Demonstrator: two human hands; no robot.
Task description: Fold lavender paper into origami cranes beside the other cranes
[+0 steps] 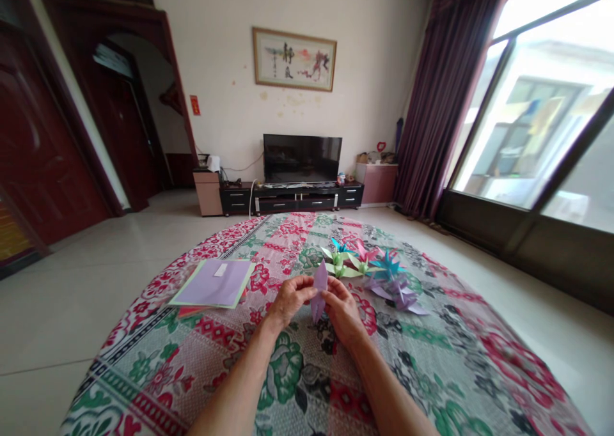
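Forearms (pixel 244 378) extend, folded purple paper (pixel 320 282) between both grips (pixel 288 300) (pixel 344 307).

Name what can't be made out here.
Head view: purple folded paper, partly hidden by left hand and right hand.
Head view: lower sheets, mostly hidden by purple top sheet.
Head view: white slip, any print too small.
Head view: tablecloth, near side cut off by bottom edge.

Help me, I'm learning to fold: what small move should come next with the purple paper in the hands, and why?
Probably ease a tip of the purple folded paper outward: it looks slim, whereas the spiky purple paper shapes nearby have points spread wide. The left hand and right hand both pinch it, so one could steady it.
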